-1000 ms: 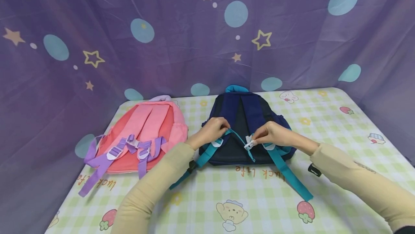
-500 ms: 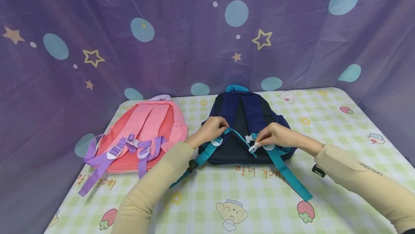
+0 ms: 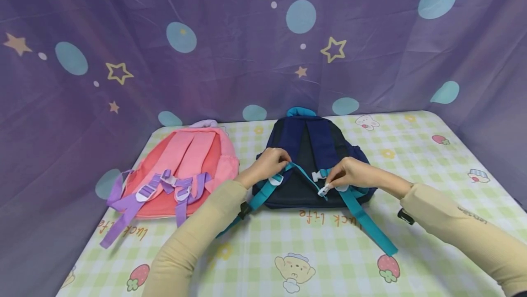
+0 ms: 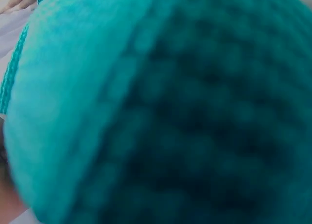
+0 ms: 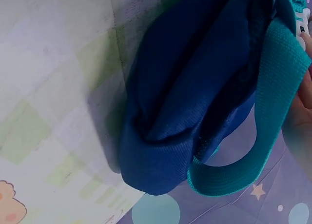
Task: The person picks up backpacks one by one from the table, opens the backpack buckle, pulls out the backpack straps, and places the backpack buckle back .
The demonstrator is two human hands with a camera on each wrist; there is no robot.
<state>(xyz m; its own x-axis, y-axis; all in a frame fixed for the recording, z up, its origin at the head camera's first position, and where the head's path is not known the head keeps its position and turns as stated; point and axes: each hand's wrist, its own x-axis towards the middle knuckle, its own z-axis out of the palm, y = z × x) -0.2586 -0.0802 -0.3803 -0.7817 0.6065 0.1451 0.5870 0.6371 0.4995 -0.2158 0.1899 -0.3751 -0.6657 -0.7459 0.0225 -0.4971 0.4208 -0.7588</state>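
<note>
Strap: thin and blue-green, running across the lower part of the blue bag.
Left hand: fingers pinched together on its upper part.
Right hand: fingers pinched together on a white clip on the strap.
Other clip: white too, just above, not touching.
Bags: blue one on the bench, pink bag beside it.
Curtain: purple with stars, behind.

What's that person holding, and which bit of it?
Left grip pinches the thin teal strap near its raised bend; right grip pinches the lower white buckle piece at its upper end.
</note>
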